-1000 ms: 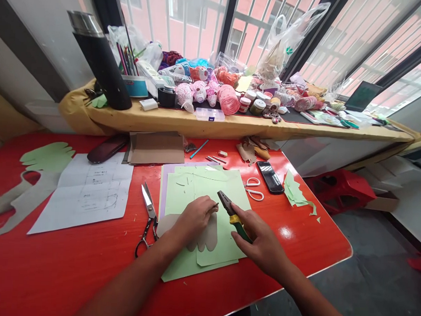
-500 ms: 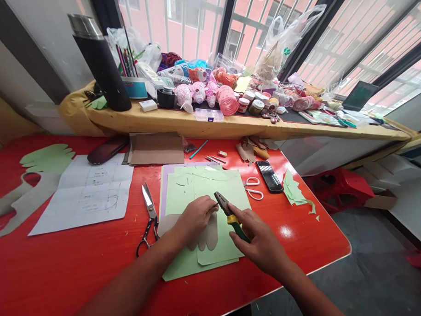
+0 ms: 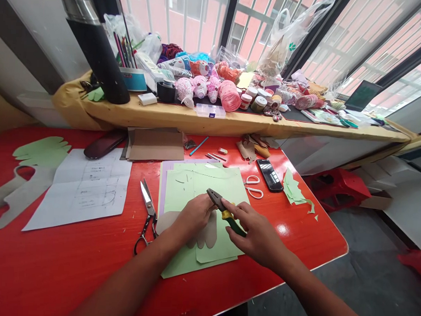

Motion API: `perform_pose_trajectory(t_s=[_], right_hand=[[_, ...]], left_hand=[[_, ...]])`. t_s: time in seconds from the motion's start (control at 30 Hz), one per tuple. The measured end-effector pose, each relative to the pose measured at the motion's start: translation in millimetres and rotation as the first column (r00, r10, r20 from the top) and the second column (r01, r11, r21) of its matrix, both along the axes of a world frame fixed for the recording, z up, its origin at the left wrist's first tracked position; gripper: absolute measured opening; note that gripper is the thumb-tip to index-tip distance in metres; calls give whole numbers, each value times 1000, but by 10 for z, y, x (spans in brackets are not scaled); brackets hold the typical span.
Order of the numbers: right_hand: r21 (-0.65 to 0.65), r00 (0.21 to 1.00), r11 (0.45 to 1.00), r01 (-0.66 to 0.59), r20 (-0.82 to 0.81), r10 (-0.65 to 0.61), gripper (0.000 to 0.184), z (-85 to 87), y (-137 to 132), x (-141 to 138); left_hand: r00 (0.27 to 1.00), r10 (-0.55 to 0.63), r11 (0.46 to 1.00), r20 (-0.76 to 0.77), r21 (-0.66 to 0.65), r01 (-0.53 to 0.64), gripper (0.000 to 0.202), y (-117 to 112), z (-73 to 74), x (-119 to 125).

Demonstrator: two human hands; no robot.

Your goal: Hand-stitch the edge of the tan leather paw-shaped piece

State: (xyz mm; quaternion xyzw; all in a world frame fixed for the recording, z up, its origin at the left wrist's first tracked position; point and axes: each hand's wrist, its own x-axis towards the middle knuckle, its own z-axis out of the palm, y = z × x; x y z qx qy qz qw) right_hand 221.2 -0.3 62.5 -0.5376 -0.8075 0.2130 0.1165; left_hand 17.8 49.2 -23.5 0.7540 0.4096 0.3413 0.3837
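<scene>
My right hand (image 3: 254, 228) grips a pair of pliers (image 3: 225, 211) with green and yellow handles, its grey jaws pointing up and left. Right beside the jaws, my left hand (image 3: 196, 217) is closed in a pinch; whatever its fingertips hold is hidden. Below my left hand lies a grey hand-shaped cutout (image 3: 208, 234), partly covered by the hand. It rests on light green paper sheets (image 3: 230, 181). To the left of the sheets lie large black-handled scissors (image 3: 147, 211), blades slightly apart.
White-handled scissors (image 3: 253, 187) and a phone (image 3: 269, 175) lie to the right, near green paper scraps (image 3: 294, 191). A sketched white sheet (image 3: 81, 190) and a green cutout (image 3: 41, 150) are at left. A black flask (image 3: 100, 57) stands on the crowded sill.
The pliers' jaws have shifted left and up, closer over my left fingertips. The small dark tip that showed at those fingers is now covered. The view has shifted slightly.
</scene>
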Motion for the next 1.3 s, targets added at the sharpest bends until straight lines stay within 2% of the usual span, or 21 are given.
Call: perform_pose_trajectory(t_s=[0.07, 0.17, 0.27, 0.33, 0.37, 0.43, 0.53, 0.6, 0.67, 0.77, 0.97, 1.17, 1.3], right_hand=[[6, 1000, 1000, -18, -5, 18, 69, 102, 44, 11], [78, 996, 996, -41, -70, 46, 68, 359, 122, 12], [213, 974, 976, 32, -225, 17, 67, 513, 152, -10], [268, 960, 958, 103, -277, -26, 70, 433, 126, -23], [262, 969, 961, 92, -245, -26, 69, 343, 103, -21], [151, 990, 989, -14, -139, 35, 69, 134, 50, 8], [48, 984, 993, 105, -152, -97, 65, -34, 9, 109], [50, 966, 983, 176, -202, -163, 65, -6, 10, 176], [36, 954, 980, 197, -240, -183, 65, 54, 10, 211], [-14, 950, 986, 167, -265, -165, 65, 56, -33, 193], [-71, 972, 995, 67, -221, -81, 67, -105, -155, 121], [-46, 973, 995, 86, -212, -94, 66, -23, -76, 108], [-16, 993, 999, 43, -110, -44, 68, -29, -4, 23]], left_hand=[[1000, 1, 1000, -12, 13, -1, 29, 1, -6, 3], [997, 33, 999, -75, 37, -31, 24, -2, -11, 7], [994, 43, 998, -100, 39, -40, 25, -11, 0, 7], [996, 34, 999, -85, 28, -32, 25, -16, 8, 5], [997, 28, 999, -75, 23, -26, 25, -16, 9, 3], [998, 24, 1000, -65, 19, -23, 24, -16, 6, 1], [996, 20, 1000, -83, 23, -18, 24, -15, 1, -1], [996, 22, 1000, -86, 18, -20, 24, -15, 2, -1], [996, 29, 1000, -80, 10, -28, 24, -17, 5, 0], [996, 36, 999, -76, 6, -36, 24, -18, 6, 2], [997, 49, 999, -63, -9, -49, 24, -4, 1, -1], [995, 58, 998, -77, -16, -60, 28, 1, 12, 6], [999, 36, 999, -39, -27, -37, 26, 1, 25, 3]])
